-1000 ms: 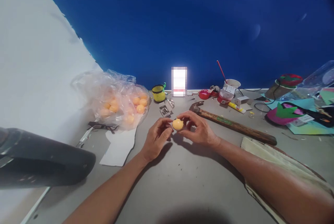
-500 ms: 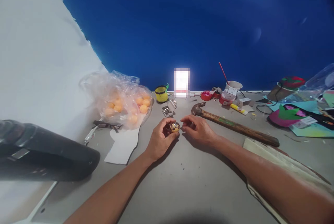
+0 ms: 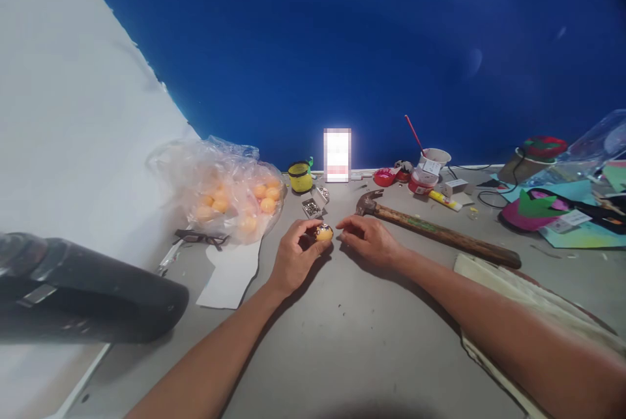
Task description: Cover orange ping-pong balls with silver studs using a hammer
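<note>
My left hand (image 3: 295, 253) is closed around an orange ball (image 3: 323, 234) partly covered with shiny metal studs, holding it between thumb and fingers just above the table. To its right, a small gap away, my right hand (image 3: 369, 241) has curled fingers with the thumb and index tips close together. Whatever may be between those tips is too small to make out. Just beyond the hands sits a small open box (image 3: 312, 208) of shiny metal pieces.
A claw hammer (image 3: 430, 227) lies to the right, beyond my right forearm. Clear plastic bags (image 3: 229, 165) of orange balls lie left, near glasses (image 3: 200, 237) and white paper (image 3: 229, 279). A large dark cylinder (image 3: 107, 292) juts in at left. Folded cloth (image 3: 476, 275) lies under my right forearm.
The ball has turned in my left hand, so more of its orange surface shows and fewer studs. My right hand stays close beside it. The whole view has shifted slightly.
</note>
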The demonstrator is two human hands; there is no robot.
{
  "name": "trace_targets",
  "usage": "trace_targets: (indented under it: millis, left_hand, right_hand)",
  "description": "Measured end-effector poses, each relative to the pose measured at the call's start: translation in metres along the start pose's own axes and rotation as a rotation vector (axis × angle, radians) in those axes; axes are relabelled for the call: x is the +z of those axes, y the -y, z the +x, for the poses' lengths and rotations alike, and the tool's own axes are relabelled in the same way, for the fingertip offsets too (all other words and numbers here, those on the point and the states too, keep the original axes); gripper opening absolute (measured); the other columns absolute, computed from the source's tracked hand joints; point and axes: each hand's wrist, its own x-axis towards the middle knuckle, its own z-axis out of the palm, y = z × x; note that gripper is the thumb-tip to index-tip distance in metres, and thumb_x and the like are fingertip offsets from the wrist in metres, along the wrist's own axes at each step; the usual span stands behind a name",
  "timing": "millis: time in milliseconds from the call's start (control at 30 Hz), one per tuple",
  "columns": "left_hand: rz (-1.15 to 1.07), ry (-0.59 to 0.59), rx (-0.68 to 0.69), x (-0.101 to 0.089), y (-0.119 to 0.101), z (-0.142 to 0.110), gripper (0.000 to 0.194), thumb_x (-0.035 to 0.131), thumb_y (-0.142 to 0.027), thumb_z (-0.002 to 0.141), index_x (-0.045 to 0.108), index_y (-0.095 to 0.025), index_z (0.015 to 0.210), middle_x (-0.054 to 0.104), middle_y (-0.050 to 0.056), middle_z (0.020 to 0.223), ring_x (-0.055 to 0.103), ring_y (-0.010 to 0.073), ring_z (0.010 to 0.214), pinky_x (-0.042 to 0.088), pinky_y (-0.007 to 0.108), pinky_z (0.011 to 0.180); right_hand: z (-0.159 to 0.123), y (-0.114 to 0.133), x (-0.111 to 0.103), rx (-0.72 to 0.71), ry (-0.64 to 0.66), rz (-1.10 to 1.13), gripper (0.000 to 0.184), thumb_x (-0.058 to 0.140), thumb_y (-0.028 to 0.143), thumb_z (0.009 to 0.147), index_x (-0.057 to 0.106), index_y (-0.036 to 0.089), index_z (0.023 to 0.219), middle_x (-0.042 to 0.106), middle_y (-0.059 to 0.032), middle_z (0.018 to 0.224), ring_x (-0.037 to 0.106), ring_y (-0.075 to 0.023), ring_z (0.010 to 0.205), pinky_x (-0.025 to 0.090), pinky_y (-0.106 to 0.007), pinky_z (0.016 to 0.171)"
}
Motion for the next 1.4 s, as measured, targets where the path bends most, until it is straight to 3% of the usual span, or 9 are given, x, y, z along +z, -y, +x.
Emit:
trace_targets:
  millis: [167, 333, 467, 600, 833, 933, 1100, 1300, 1400]
  left_hand:
    - [-0.027, 0.081, 0.063, 0.005, 0.003, -0.003, 0.037, 0.078, -0.03, 0.086, 0.069, -0.023, 0.122, 0.07, 0.008, 0.12, 0.07, 0.0208, 0.102, 0.058, 0.036, 0.093]
    - [-0.099, 0.099, 0.102, 0.007, 0.0, -0.005, 0.044, 0.077, -0.028, 0.086, 0.065, -0.024, 0.127, 0.064, 0.01, 0.132, 0.067, 0.022, 0.112, 0.06, 0.035, 0.093]
    - [-0.133, 0.098, 0.034, 0.002, -0.005, -0.004, 0.03, 0.07, -0.03, 0.091, 0.066, -0.02, 0.119, 0.069, 0.009, 0.12, 0.069, 0.0213, 0.105, 0.06, 0.034, 0.089]
    - [-0.135, 0.075, 0.013, 0.001, -0.005, -0.003, 0.028, 0.067, -0.035, 0.093, 0.066, -0.019, 0.117, 0.071, 0.008, 0.111, 0.069, 0.0204, 0.099, 0.059, 0.035, 0.088]
    - [-0.128, 0.099, -0.062, 0.003, -0.003, -0.005, 0.047, 0.075, -0.041, 0.088, 0.062, -0.019, 0.127, 0.071, 0.01, 0.118, 0.07, 0.0212, 0.098, 0.059, 0.035, 0.086]
    - [-0.133, 0.122, -0.097, 0.002, -0.003, -0.005, 0.056, 0.079, -0.044, 0.085, 0.061, -0.019, 0.131, 0.07, 0.011, 0.122, 0.07, 0.0217, 0.097, 0.059, 0.035, 0.086]
    - [-0.238, 0.248, -0.101, 0.001, -0.003, -0.005, 0.046, 0.071, -0.045, 0.092, 0.064, -0.017, 0.128, 0.071, 0.01, 0.112, 0.071, 0.0226, 0.094, 0.06, 0.037, 0.086]
    - [-0.219, 0.25, -0.04, 0.002, -0.006, -0.006, 0.04, 0.07, -0.041, 0.093, 0.065, -0.019, 0.126, 0.067, 0.01, 0.123, 0.071, 0.0205, 0.094, 0.06, 0.035, 0.087]
    - [-0.182, 0.25, -0.025, 0.002, -0.007, -0.006, 0.033, 0.069, -0.042, 0.094, 0.067, -0.019, 0.117, 0.067, 0.009, 0.117, 0.07, 0.0199, 0.092, 0.059, 0.034, 0.085]
  right_hand:
    - [-0.001, 0.014, -0.001, 0.094, 0.127, 0.224, 0.044, 0.073, 0.038, 0.086, 0.069, 0.017, 0.125, 0.075, -0.0019, 0.088, 0.062, -0.0136, 0.069, 0.046, -0.027, 0.064]
    - [-0.002, 0.019, -0.004, 0.037, 0.142, 0.248, 0.039, 0.078, 0.037, 0.084, 0.074, 0.019, 0.118, 0.07, 0.0005, 0.082, 0.057, -0.012, 0.068, 0.044, -0.025, 0.061]
    - [0.0, 0.014, -0.005, 0.103, 0.253, 0.576, 0.05, 0.078, 0.035, 0.084, 0.067, 0.019, 0.131, 0.071, -0.0018, 0.088, 0.062, -0.0133, 0.07, 0.049, -0.025, 0.058]
    - [0.001, 0.01, -0.006, 0.135, 0.301, 0.729, 0.058, 0.081, 0.035, 0.083, 0.064, 0.022, 0.136, 0.072, -0.0029, 0.092, 0.065, -0.0136, 0.074, 0.052, -0.024, 0.058]
    - [-0.003, 0.016, -0.006, 0.135, 0.394, 0.784, 0.062, 0.081, 0.038, 0.086, 0.061, 0.023, 0.143, 0.074, -0.006, 0.101, 0.069, -0.0153, 0.081, 0.057, -0.026, 0.064]
    - [-0.005, 0.019, -0.003, 0.17, 0.389, 0.831, 0.058, 0.084, 0.038, 0.084, 0.062, 0.022, 0.135, 0.073, -0.0056, 0.102, 0.07, -0.0152, 0.08, 0.059, -0.027, 0.065]
    - [-0.005, 0.021, -0.004, 0.212, 0.386, 0.942, 0.054, 0.088, 0.038, 0.08, 0.064, 0.023, 0.127, 0.07, -0.0086, 0.121, 0.072, -0.016, 0.091, 0.062, -0.026, 0.069]
    - [-0.003, 0.018, -0.005, 0.172, 0.418, 0.955, 0.061, 0.086, 0.04, 0.083, 0.064, 0.025, 0.138, 0.071, -0.0079, 0.116, 0.069, -0.0156, 0.09, 0.061, -0.025, 0.069]
    - [-0.003, 0.014, -0.002, 0.182, 0.429, 0.91, 0.064, 0.082, 0.04, 0.086, 0.059, 0.026, 0.144, 0.071, -0.0057, 0.105, 0.069, -0.0158, 0.086, 0.06, -0.027, 0.068]
